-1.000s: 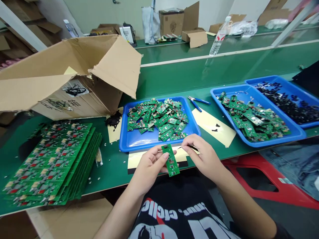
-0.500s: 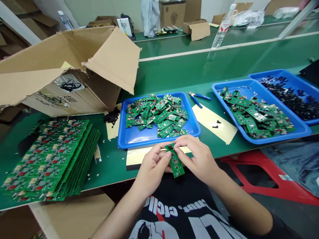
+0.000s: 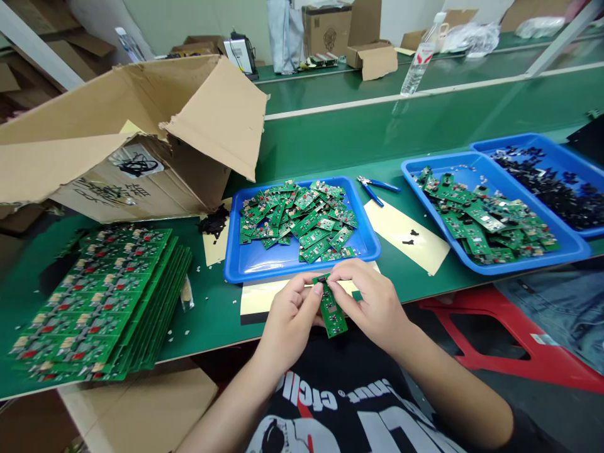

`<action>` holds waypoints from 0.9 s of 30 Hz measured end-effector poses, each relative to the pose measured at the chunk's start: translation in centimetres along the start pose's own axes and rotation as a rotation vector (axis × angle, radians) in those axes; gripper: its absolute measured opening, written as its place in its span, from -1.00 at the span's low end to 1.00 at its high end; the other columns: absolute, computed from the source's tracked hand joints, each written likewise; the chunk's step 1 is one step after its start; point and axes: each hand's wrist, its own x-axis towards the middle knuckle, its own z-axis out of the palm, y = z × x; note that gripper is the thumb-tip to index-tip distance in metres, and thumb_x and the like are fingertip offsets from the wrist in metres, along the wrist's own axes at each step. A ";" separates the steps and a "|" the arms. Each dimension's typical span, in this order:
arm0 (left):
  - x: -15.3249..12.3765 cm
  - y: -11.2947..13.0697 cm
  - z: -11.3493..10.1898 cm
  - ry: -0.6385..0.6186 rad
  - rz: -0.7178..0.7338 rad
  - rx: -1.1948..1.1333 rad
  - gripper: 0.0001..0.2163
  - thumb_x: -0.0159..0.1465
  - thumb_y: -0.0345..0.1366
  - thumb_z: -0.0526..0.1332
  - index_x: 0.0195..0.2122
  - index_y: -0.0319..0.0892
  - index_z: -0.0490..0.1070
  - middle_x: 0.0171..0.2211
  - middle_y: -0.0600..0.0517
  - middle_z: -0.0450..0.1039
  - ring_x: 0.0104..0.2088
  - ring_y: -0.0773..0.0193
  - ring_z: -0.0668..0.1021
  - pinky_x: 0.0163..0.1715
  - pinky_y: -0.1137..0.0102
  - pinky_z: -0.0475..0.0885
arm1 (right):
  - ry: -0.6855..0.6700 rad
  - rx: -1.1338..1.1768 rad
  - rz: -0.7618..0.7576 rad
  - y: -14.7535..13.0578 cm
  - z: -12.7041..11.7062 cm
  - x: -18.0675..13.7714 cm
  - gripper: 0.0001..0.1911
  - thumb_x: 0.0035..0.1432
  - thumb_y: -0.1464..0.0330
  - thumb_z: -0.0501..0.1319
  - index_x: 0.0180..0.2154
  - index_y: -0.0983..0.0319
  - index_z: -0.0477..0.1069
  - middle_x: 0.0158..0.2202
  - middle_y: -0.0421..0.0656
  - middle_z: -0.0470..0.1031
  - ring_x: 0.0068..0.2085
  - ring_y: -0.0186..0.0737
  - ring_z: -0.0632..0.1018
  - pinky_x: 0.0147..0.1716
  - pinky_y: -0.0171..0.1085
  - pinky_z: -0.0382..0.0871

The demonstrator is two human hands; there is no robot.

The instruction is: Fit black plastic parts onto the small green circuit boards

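Observation:
A small green circuit board [image 3: 334, 318] is held up in front of my chest, near the bench edge. My left hand [image 3: 293, 309] grips its left side, thumb on the face and fingers behind. At the board's upper end, the fingertips of my right hand [image 3: 370, 299] pinch close to a black part [image 3: 323, 279]; whether they hold the part or the board's edge I cannot tell. Just beyond my hands stands a blue tray [image 3: 264, 272] with a heap of small green boards [image 3: 302, 220].
At left are stacked board panels [image 3: 89, 296] and an open cardboard box [image 3: 155, 182]. Blue-handled cutters [image 3: 377, 185] lie right of the near tray, by yellowish paper [image 3: 425, 255] with black bits. Farther right, blue trays hold boards [image 3: 491, 220] and black parts [image 3: 557, 189]. A red stool [image 3: 495, 340] stands below.
Both hands stay at the board, with only a slight shift of the fingers and board. The whole view has moved slightly; nothing was let go or picked up.

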 end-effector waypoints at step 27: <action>0.3 -0.1 -1.7 -0.198 0.083 0.231 -0.75 0.26 -0.11 0.03 -0.40 -0.18 0.27 -0.63 0.14 0.33 -0.67 0.46 0.30 -0.63 0.54 0.21 | -0.136 -0.120 -0.331 0.7 -2.2 1.6 -0.77 0.23 0.49 0.02 -0.35 0.34 0.44 -0.42 -0.05 0.46 -0.38 -0.25 0.46 -0.42 -0.27 0.40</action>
